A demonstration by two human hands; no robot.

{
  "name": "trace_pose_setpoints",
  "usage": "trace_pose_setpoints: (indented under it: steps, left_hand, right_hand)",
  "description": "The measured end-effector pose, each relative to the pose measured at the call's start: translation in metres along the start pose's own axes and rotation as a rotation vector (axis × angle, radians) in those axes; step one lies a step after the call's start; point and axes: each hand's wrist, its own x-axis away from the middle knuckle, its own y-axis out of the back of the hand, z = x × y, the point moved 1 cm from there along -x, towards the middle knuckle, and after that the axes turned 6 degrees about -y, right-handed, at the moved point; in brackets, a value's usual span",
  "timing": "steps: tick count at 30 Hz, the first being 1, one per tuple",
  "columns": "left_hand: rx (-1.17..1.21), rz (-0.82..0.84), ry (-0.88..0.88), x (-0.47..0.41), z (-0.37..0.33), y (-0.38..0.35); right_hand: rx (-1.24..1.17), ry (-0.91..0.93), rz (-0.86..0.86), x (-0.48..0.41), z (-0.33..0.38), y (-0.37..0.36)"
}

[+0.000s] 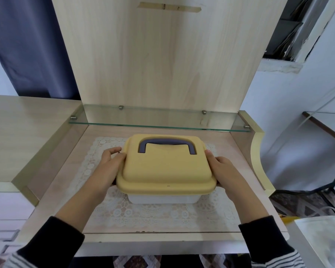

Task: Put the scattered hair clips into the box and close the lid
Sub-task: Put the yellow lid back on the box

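A white box stands on a lace mat in the middle of the dresser top. A yellow lid with a dark purple handle lies on the box and covers its inside. My left hand holds the lid's left edge, fingers curled under the rim. My right hand holds the lid's right edge the same way. No hair clips are in sight; the box's contents are hidden.
A glass shelf runs along the back above the dresser top, under a tall wooden panel. Raised wooden sides flank the surface. A white bag sits at the lower right.
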Motion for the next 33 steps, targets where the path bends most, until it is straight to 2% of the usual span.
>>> trace_pose_setpoints:
  steps: [5, 14, 21, 26, 30, 33]
  left_hand:
    - [0.042, 0.127, 0.060, -0.004, -0.010, 0.017]
    - [0.102, 0.072, 0.029, -0.008, -0.016, 0.013]
    - [0.163, 0.068, -0.112, 0.003, -0.006, -0.010]
    - [0.286, 0.130, -0.155, 0.007, -0.008, -0.014]
    - [0.276, 0.200, -0.174, 0.004, -0.006, -0.014]
    - [0.268, 0.142, -0.129, -0.002, -0.002, -0.012]
  right_hand:
    - [0.040, 0.076, -0.049, -0.002, 0.003, 0.002]
    - [-0.029, 0.075, -0.007, 0.000, 0.007, -0.002]
    - [-0.234, 0.077, 0.084, 0.003, 0.001, -0.010]
    - [-0.376, 0.091, 0.242, 0.005, 0.000, -0.009]
    - [-0.298, 0.124, 0.263, 0.001, 0.000, -0.009]
    - [-0.252, 0.152, 0.252, -0.002, -0.001, -0.009]
